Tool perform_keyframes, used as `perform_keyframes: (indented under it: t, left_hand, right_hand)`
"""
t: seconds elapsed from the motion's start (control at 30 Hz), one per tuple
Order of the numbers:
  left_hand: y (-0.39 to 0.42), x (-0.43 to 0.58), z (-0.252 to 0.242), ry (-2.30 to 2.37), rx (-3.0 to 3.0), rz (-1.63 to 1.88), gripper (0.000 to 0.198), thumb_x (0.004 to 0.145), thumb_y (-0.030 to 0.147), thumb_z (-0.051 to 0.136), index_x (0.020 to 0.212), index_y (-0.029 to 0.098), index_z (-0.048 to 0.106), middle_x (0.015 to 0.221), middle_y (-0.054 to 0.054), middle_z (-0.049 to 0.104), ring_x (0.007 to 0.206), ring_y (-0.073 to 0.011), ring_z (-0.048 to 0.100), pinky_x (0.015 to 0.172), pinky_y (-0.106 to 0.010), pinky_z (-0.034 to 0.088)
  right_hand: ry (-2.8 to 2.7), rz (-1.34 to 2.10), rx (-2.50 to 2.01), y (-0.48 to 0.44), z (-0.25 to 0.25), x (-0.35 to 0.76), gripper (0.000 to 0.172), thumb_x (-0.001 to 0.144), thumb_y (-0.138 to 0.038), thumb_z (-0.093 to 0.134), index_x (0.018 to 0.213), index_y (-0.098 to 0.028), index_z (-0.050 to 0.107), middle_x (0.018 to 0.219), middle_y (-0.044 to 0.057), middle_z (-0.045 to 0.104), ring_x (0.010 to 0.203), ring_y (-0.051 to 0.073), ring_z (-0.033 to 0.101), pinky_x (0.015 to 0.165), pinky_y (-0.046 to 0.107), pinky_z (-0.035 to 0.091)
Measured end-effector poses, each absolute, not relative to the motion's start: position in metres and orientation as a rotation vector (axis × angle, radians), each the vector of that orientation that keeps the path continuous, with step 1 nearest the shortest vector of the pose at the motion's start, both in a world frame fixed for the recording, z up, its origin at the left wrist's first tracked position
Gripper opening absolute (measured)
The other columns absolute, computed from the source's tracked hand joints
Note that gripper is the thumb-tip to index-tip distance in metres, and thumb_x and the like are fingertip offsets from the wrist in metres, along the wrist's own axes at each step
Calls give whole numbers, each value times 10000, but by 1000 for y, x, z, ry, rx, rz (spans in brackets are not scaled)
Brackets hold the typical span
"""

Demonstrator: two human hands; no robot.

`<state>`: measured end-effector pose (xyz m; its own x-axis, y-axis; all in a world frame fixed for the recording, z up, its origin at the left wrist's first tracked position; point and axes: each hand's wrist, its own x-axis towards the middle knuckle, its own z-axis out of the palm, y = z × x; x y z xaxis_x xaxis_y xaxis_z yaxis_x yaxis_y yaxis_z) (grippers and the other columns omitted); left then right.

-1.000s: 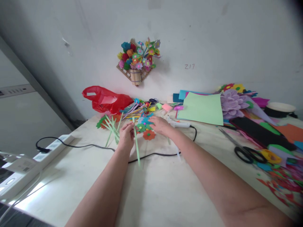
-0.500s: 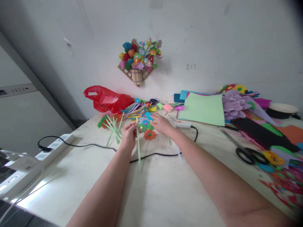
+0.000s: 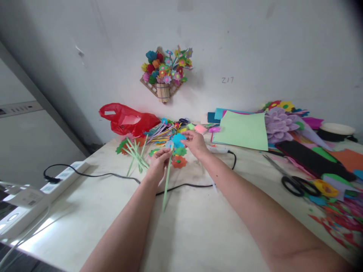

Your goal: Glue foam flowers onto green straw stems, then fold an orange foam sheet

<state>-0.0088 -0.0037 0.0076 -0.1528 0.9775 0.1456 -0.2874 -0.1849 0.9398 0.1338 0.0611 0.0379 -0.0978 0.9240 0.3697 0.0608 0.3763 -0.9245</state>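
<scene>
My left hand (image 3: pixel 159 163) pinches a long pale green paper stick (image 3: pixel 166 183) that slants down toward me over the table. My right hand (image 3: pixel 195 142) holds a blue paper flower (image 3: pixel 178 139) by its edge, just above the top end of the stick. Below them on the table lie an orange paper flower (image 3: pixel 178 161) and a green one (image 3: pixel 180 151). A bundle of green sticks with a flower (image 3: pixel 133 151) lies to the left of my left hand.
A black cable (image 3: pixel 113 175) runs from a white power strip (image 3: pixel 61 179) past my hands to a glue gun (image 3: pixel 219 149). Scissors (image 3: pixel 292 181), coloured paper sheets (image 3: pixel 242 130) and scraps fill the right side. A red bag (image 3: pixel 127 119) lies at the back.
My right hand has lifted a blue flower off the pile and brought it toward the stick's top. The stick in my left hand has tilted, its lower end swinging slightly left.
</scene>
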Motion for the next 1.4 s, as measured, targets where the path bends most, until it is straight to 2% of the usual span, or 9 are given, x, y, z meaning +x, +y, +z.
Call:
perform_keyframes:
  t: [0.1,0.3,0.43,0.63,0.77,1.1,1.23,1.4]
  left_hand:
    - [-3,-9,7,968,1034,1553,173,578,243,732,702,151,654,521,-6,586,440,-92,496,408,-201,290]
    - [-6,-8,8,945,1080,1509,154,604,249,724,703,155,653,519,-14,597,444,-90,501,412,-193,281]
    - [-9,-5,11,916,1076,1476,146,611,238,722,707,149,656,523,-24,608,453,-92,515,435,-190,312]
    - [-11,-2,16,901,1058,1443,194,579,217,729,743,128,676,548,-40,622,481,-110,546,471,-203,368]
    - [-11,-1,16,905,1047,1460,208,562,208,730,748,128,682,530,-37,618,452,-114,536,434,-208,339]
    - [-7,-3,12,894,1033,1467,264,556,230,737,794,125,691,520,-38,620,434,-116,524,395,-210,311]
    - [-6,-3,12,896,1025,1466,263,561,220,731,802,125,688,518,-35,618,441,-116,526,402,-209,323]
    - [-5,-4,11,888,1024,1472,244,576,208,724,797,117,679,521,-32,622,443,-113,530,412,-209,338]
  right_hand:
    - [-1461,949,-901,63,36,133,387,647,-117,589,1030,-157,630,824,32,682,643,109,613,536,213,515]
    - [-1467,911,-947,64,35,133,154,642,-165,618,786,-139,666,692,11,668,547,111,584,522,239,513]
    - [-1483,910,-936,60,38,133,117,650,-185,623,752,-148,665,686,14,681,585,117,608,534,231,518]
    - [-1547,837,-945,60,37,133,110,657,-178,624,753,-164,675,736,24,708,682,155,657,645,285,542]
    - [-1604,741,-909,63,32,133,133,677,-171,628,795,-183,688,797,22,717,760,164,667,735,293,526]
    - [-1818,491,-1020,58,31,135,223,755,-236,594,951,-252,699,924,-15,719,846,162,649,806,289,489]
    - [-1882,422,-1011,54,35,138,233,768,-232,589,970,-262,700,966,-21,715,911,160,638,828,268,472]
    - [-1921,360,-1050,51,37,138,222,767,-231,601,957,-274,708,960,-28,718,884,157,649,802,262,476]
